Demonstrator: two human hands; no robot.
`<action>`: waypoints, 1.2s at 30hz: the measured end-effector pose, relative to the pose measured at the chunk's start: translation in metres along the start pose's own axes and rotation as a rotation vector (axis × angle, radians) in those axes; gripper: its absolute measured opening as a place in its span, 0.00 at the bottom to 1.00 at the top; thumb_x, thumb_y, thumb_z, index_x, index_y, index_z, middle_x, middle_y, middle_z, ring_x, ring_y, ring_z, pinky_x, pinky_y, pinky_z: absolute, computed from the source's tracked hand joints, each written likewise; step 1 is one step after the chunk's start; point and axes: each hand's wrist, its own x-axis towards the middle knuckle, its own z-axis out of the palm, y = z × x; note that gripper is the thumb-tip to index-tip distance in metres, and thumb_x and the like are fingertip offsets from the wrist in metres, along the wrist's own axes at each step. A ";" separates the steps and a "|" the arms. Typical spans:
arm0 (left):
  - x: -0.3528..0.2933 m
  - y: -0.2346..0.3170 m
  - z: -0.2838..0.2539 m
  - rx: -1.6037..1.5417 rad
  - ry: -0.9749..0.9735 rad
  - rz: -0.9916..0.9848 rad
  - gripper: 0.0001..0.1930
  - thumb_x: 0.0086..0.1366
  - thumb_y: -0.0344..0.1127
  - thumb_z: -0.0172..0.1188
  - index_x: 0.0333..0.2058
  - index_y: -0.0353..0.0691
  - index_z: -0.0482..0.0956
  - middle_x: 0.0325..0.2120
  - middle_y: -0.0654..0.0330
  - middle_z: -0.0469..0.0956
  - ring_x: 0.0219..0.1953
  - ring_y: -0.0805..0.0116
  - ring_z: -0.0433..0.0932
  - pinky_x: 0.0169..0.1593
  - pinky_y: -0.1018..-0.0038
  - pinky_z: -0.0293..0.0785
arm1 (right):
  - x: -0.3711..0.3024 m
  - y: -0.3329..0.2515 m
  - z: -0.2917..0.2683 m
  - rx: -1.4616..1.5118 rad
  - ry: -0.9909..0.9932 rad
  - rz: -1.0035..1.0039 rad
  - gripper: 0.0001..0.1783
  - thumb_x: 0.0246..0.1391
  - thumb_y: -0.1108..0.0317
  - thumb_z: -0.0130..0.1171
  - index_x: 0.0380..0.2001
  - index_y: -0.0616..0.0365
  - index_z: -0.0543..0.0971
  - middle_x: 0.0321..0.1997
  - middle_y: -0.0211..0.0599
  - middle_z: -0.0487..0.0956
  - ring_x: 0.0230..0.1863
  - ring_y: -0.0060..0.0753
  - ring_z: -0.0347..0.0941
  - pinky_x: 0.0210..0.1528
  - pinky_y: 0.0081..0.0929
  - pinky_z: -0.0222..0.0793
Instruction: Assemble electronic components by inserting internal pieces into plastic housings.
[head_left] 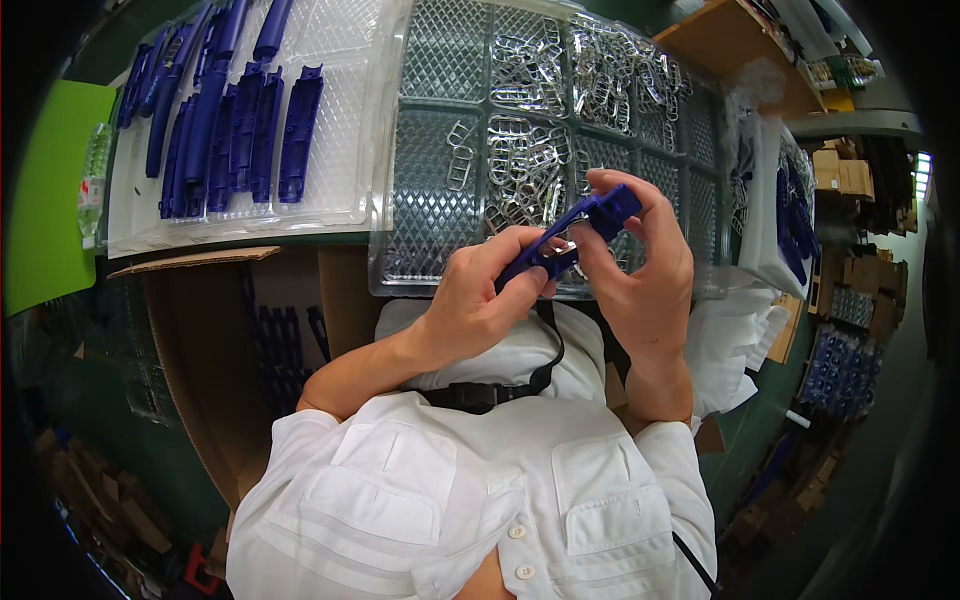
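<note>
Head view: both my hands are up over the tabletop, working one long dark-blue moulded plastic bar. My left hand has its grip clenched on the lower end of the bar, thumb on top, fingers curled under. My right hand grasps the upper end, fingertips pinched over the squared-off blocky head. The bar sits tilted, lower end to my left, upper end to my right. A small shiny metal piece shows at the bar's middle between my thumbs; can't tell how it seats.

Right behind the hands: a clear vacuum-formed plastic tray with a diamond-embossed floor, split into compartments. Its compartments hold piles of bright rectangular wire-form metal loops, glossy, tangled, heaped.

Far left: a white ribbed plastic tray carrying a row of identical dark-blue plastic bars, long, channelled, matte, lying parallel and touching.

Below that tray: an open brown cardboard box, with more dark-blue bars dimly visible inside. To my right a white stacked tray stands on edge with blue parts on it.
</note>
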 end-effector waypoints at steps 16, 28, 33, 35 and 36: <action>0.014 0.009 0.015 0.229 0.103 -0.055 0.13 0.68 0.34 0.61 0.25 0.34 0.80 0.15 0.61 0.78 0.17 0.77 0.75 0.23 0.73 0.70 | -0.017 0.013 0.001 0.040 -0.014 -0.016 0.17 0.52 0.81 0.70 0.43 0.62 0.75 0.41 0.36 0.81 0.38 0.25 0.77 0.43 0.24 0.74; 0.017 0.014 0.028 0.234 0.037 0.011 0.10 0.74 0.35 0.58 0.41 0.33 0.81 0.22 0.57 0.83 0.23 0.71 0.85 0.28 0.73 0.79 | -0.014 0.028 -0.018 0.353 -0.109 0.219 0.16 0.57 0.81 0.68 0.47 0.63 0.76 0.41 0.29 0.80 0.42 0.16 0.77 0.46 0.18 0.76; 0.021 0.008 0.037 0.264 0.062 0.106 0.10 0.75 0.35 0.57 0.43 0.34 0.81 0.22 0.57 0.84 0.23 0.69 0.85 0.29 0.73 0.79 | -0.015 0.027 -0.029 0.283 -0.121 0.196 0.17 0.58 0.82 0.66 0.50 0.63 0.77 0.42 0.31 0.81 0.45 0.19 0.79 0.49 0.20 0.77; 0.022 0.010 0.041 0.323 0.070 0.110 0.09 0.74 0.34 0.57 0.43 0.34 0.82 0.21 0.58 0.83 0.23 0.69 0.85 0.29 0.73 0.79 | -0.016 0.029 -0.032 0.259 -0.140 0.198 0.17 0.59 0.82 0.65 0.51 0.63 0.76 0.42 0.32 0.82 0.46 0.20 0.80 0.50 0.20 0.77; 0.022 0.009 0.043 0.325 0.070 0.108 0.09 0.74 0.34 0.57 0.43 0.34 0.82 0.21 0.58 0.83 0.23 0.69 0.85 0.29 0.73 0.79 | -0.016 0.032 -0.032 0.321 -0.147 0.204 0.16 0.59 0.82 0.64 0.51 0.64 0.76 0.43 0.33 0.82 0.46 0.20 0.80 0.50 0.21 0.78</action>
